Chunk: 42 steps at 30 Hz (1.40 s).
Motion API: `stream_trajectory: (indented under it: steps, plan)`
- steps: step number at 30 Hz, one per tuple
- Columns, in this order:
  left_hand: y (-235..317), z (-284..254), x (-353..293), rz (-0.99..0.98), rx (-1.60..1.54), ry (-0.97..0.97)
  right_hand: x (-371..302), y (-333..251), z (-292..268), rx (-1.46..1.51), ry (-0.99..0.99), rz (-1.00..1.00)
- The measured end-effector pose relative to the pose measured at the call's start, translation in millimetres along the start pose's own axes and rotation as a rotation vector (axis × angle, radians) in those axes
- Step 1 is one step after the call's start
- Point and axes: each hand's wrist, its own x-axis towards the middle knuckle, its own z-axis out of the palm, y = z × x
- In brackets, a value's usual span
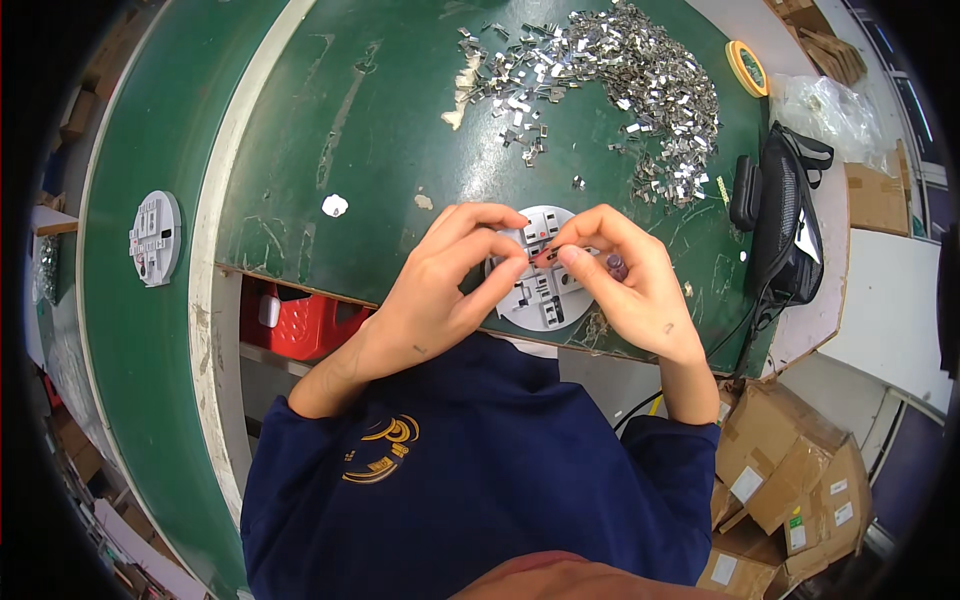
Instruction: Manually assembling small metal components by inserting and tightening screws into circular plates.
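A round white plastic housing (543,312) with several slotted sockets and dark inserts lies at the table's near edge, right under both hands. Over its left part, my left hand (455,262) is closed in a pinch; whatever sits between thumb and forefinger is too small to name. My right hand (630,285) pinches from the other side, the fingertips of both hands nearly meeting. A small reddish and dark piece (546,257) shows at the right fingertips. From the right hand's curled fingers pokes the dark purple rounded end (617,266) of something mostly hidden.
A big heap of small shiny metal clips (650,90) spreads over the far right of the green table. Beyond it are a yellow tape roll (747,69) and a black bag (790,215). Another round white housing (155,240) rests on the green strip at left. Below is a red bin (310,325).
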Motion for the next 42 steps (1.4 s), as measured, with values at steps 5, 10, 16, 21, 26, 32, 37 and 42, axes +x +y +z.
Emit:
stream_trajectory:
  steps: [5,10,16,21,26,32,37,42]
  plan:
    - [5,7,3,0.006,0.044,0.063,1,-5,-2,-0.052,-0.003,0.014]
    - [2,11,3,0.033,0.073,0.079,1,2,-1,0.005,0.021,-0.002]
    - [-3,10,8,-0.021,0.033,0.061,4,5,-3,-0.015,0.023,-0.041]
    - [-1,6,7,-0.031,0.007,0.019,3,4,-4,0.009,0.03,-0.046]
    - [-1,6,8,-0.007,0.001,0.022,3,2,-8,-0.004,0.051,-0.014]
    - [-2,4,10,0.024,0.012,0.015,4,-2,-9,-0.015,0.035,0.0]
    - [-4,-1,10,0.069,0.019,-0.032,5,-6,-10,0.081,-0.005,0.157]
    - [-4,-2,10,0.044,0.002,-0.041,7,-6,-7,0.169,-0.003,0.151]
